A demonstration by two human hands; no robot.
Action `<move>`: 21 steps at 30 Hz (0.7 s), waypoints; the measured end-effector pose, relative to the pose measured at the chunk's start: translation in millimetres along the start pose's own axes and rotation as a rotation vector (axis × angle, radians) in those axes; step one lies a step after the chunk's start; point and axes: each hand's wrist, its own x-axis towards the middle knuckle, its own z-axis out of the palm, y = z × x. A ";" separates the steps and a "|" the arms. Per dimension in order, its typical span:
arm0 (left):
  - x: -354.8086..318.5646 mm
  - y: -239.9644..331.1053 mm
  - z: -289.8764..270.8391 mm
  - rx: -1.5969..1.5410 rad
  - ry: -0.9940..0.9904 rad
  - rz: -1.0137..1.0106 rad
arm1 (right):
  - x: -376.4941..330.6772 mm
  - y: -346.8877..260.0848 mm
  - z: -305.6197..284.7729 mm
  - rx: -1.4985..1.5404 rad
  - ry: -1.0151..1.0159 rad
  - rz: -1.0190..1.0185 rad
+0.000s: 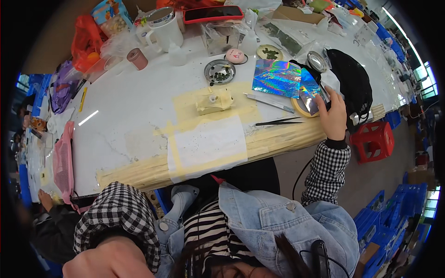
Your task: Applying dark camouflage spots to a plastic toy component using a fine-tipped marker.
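Observation:
My right hand (333,115) is at the table's right side, thumb and fingers apart. Its thumb touches or nearly touches a small shiny holographic piece (309,90), which lies partly over a yellow tape roll (302,109). A larger holographic sheet (277,78) lies to its left. Close to the camera at the lower left is my left hand (109,260), its fingers hidden from view. Black tweezers (278,122) and a silver pen-like tool (269,103) lie left of my right hand. A white paper sheet (207,146) with tiny specks is at the table's front edge.
Behind the paper stands a tape-covered block (214,102). A round dish (219,72) holds small dark green pieces. A white mug (165,34) and a red-framed phone (213,14) are farther back. A black bag (350,83) lies right; a red stool (372,142) stands beyond the edge.

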 end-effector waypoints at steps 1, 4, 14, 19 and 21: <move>-1.6 -1.1 2.0 0.031 0.025 0.018 | 0.3 3.0 2.0 0.002 -0.030 0.023; -6.1 -7.9 9.3 0.097 0.080 0.064 | 3.6 11.5 6.7 0.011 -0.107 0.055; -6.7 -7.3 -6.6 0.088 0.029 0.111 | 18.2 -5.7 14.1 0.130 -0.111 -0.010; -8.2 -9.0 -2.3 0.131 0.090 0.144 | 20.8 -3.3 18.3 0.196 -0.099 -0.026; -9.9 -9.9 -2.4 0.153 0.114 0.155 | 22.0 3.7 21.7 0.285 -0.089 0.040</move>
